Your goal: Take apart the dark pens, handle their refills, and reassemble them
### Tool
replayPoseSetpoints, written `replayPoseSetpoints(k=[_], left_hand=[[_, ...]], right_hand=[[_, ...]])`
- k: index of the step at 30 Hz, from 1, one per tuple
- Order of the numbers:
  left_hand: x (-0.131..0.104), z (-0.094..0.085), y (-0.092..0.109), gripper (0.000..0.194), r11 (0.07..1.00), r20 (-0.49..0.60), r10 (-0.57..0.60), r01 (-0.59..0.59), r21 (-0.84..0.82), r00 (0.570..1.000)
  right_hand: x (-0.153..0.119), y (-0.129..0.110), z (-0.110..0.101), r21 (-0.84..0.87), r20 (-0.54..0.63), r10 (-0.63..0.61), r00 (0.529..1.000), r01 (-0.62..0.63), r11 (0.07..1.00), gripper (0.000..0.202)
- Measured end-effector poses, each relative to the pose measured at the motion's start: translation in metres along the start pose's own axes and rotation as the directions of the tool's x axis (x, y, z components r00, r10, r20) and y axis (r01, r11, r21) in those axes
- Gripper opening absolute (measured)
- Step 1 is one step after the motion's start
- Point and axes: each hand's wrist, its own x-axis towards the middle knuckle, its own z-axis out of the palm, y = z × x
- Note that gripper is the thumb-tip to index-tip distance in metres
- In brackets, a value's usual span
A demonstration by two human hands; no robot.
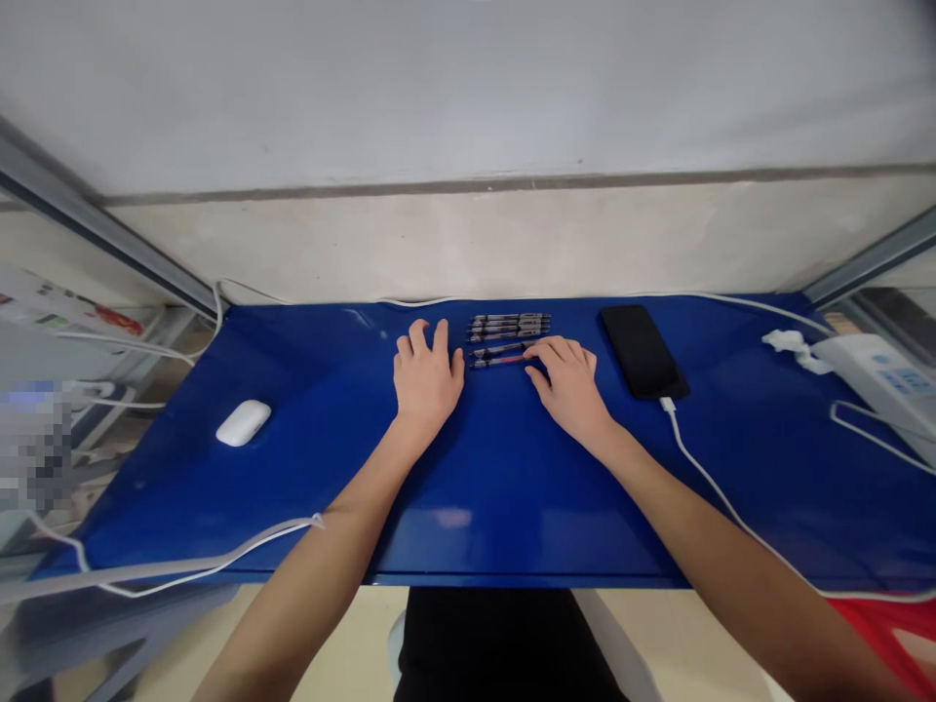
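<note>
Several slim dark pens with clear barrels (510, 327) lie side by side on the blue table (475, 468), near the wall. The nearest pen (501, 361) lies slightly apart, a little slanted. My right hand (570, 380) is at the right end of that pen, with thumb and forefinger on either side of it; the other fingers curl above the table, and the pen's end is hidden under them. Left of the pens, my left hand (429, 378) rests palm down with its fingers apart, holding nothing. Its thumb is close to the pens' left ends.
A black phone (641, 351) with a white charging cable (694, 466) lies right of my right hand. At the left is a white earbud case (244, 423). A white power strip (881, 375) is at the far right. Another white cable (212, 575) crosses near my left forearm.
</note>
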Motion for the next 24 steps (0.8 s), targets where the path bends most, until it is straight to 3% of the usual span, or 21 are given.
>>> replayPoseSetpoints(k=[4,12,17,24], left_hand=[[-0.002,-0.001,0.003,0.048,0.988,-0.07,0.127,-0.132,-0.084,0.989],[-0.006,0.0,0.009,0.043,0.94,-0.13,0.272,-0.292,-0.176,0.953],[-0.012,0.003,0.016,0.039,0.884,-0.093,0.412,-0.422,-0.201,0.907],[-0.016,0.005,0.021,0.035,0.846,-0.028,0.494,-0.488,-0.212,0.869]], right_hand=[[0.0,0.0,0.001,-0.04,0.004,0.007,1.0,-0.007,0.999,0.02],[0.0,-0.002,0.0,-0.022,0.052,0.0,0.999,0.001,1.0,0.012],[0.001,-0.005,0.0,-0.003,0.116,-0.078,0.99,0.079,0.997,0.014],[-0.001,-0.007,0.002,0.045,0.158,-0.138,0.978,0.132,0.99,0.012]])
